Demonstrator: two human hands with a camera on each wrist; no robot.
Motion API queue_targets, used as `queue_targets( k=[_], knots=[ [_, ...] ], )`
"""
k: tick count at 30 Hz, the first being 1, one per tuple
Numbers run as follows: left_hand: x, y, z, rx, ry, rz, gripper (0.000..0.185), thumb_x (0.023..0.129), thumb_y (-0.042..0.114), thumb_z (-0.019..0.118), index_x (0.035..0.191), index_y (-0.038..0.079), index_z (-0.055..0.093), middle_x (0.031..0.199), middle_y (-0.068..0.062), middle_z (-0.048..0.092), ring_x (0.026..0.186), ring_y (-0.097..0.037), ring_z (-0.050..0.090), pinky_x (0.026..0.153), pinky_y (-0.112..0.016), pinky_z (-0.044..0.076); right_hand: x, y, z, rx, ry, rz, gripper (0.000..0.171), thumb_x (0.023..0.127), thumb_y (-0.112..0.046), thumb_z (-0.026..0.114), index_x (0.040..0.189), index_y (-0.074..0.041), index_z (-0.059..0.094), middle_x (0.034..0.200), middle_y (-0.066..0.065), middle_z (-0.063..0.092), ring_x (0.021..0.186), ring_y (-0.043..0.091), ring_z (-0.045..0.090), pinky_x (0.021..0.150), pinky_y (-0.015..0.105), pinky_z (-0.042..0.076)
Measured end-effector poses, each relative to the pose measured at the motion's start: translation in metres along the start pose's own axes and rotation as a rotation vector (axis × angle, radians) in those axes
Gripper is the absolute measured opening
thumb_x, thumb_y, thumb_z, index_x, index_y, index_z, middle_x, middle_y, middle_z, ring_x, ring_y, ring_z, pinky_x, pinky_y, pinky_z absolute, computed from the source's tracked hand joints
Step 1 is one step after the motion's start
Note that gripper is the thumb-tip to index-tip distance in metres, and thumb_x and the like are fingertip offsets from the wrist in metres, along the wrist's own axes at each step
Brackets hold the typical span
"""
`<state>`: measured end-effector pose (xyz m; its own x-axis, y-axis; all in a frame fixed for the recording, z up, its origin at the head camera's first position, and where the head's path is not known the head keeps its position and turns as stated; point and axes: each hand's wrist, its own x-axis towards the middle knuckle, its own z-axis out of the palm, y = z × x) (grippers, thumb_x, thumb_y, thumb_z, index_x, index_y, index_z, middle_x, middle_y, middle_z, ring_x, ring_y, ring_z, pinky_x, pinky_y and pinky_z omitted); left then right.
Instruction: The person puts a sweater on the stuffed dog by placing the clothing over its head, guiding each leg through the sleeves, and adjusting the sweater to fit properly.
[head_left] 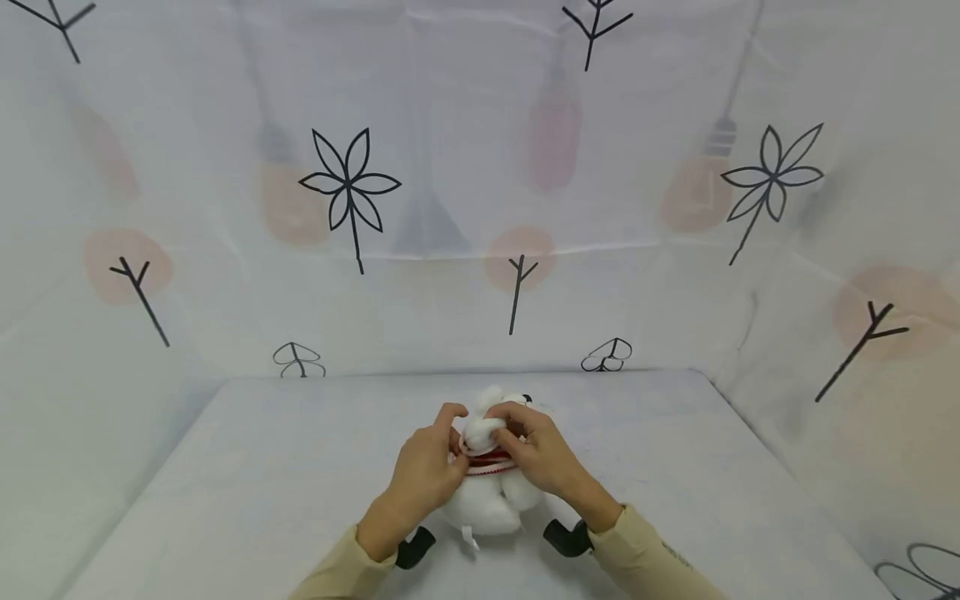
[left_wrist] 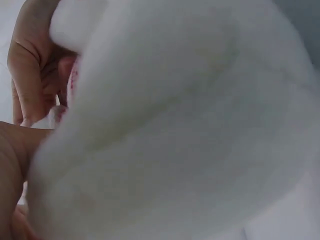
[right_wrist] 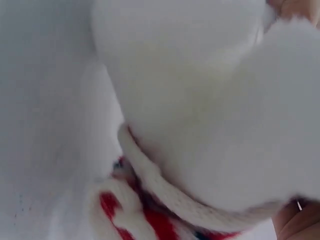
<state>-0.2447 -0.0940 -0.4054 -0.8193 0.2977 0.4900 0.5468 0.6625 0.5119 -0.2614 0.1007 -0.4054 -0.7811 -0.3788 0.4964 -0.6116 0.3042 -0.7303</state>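
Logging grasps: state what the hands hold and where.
Both the left hand and right hand grip the white plush toy around its red-and-white knitted scarf, at the neck.

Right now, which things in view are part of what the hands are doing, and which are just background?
In hand:
left hand
right hand
white plush toy
red-and-white knitted band around the toy

Just there:
table
printed cloth backdrop

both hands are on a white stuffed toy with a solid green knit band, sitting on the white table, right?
Not quite: the band is red and white, not green. The right wrist view shows the knit band with red patches, and the head view shows red at the same spot. The rest holds: the left hand and right hand both grip the white stuffed toy on the white table.
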Motion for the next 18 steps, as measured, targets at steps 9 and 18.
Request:
queue_targets(
  k=[9, 18],
  knots=[
    [-0.001, -0.001, 0.000, -0.109, 0.032, 0.064, 0.046, 0.075, 0.009, 0.078, 0.115, 0.009, 0.056, 0.096, 0.001, 0.057, 0.082, -0.012, 0.053, 0.069, -0.029, 0.048, -0.006, -0.032, -0.003, -0.054, -0.021, -0.056, 0.025, 0.091, -0.004, 0.062, 0.116, -0.003, 0.062, 0.084, 0.006, 0.064, 0.066, 0.015, 0.056, 0.057, 0.026, 0.047],
    [0.001, -0.003, -0.006, -0.129, 0.148, 0.070, 0.048, 0.073, 0.001, 0.075, 0.117, 0.004, 0.057, 0.101, -0.003, 0.062, 0.087, -0.015, 0.056, 0.070, -0.034, 0.049, -0.005, 0.002, -0.003, -0.058, -0.047, -0.123, 0.043, 0.088, -0.012, 0.068, 0.129, -0.009, 0.053, 0.107, 0.006, 0.064, 0.086, 0.016, 0.063, 0.073, 0.034, 0.052]
  ],
)
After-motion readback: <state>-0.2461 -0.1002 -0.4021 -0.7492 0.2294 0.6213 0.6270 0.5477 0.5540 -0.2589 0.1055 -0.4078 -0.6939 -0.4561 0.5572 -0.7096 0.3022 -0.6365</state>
